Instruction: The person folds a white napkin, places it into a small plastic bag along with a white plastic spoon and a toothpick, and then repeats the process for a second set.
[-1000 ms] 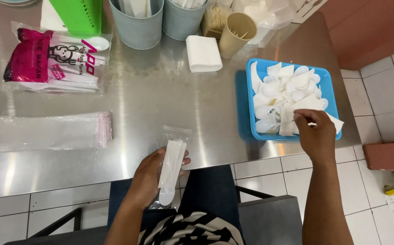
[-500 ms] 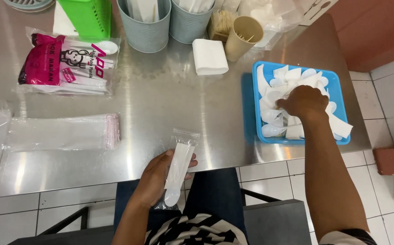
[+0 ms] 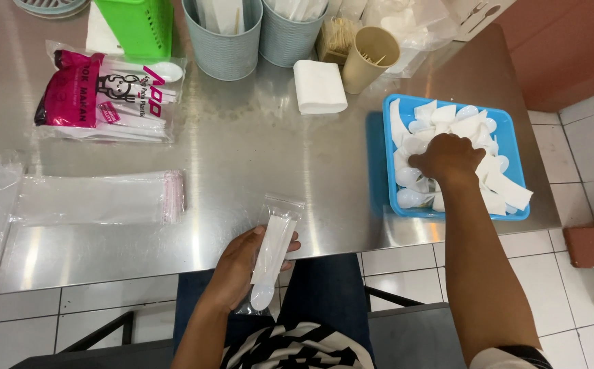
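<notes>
My right hand is down in the blue tray now, and my left hand has the little bag.

A moment ago my right hand (image 3: 451, 158) was at the near edge of the blue tray (image 3: 387, 195); now it sits curled on the pile of white spoons and napkins (image 3: 498, 184), so I think it is picking something, but I cannot tell what its fingers pinch. My left hand (image 3: 239, 266) has not moved: it is wrapped around a clear bag with a spoon and napkin (image 3: 272, 249), at the near edge of the shiny surface (image 3: 242, 157). More clear bags (image 3: 99, 198) lie to the left.
</notes>
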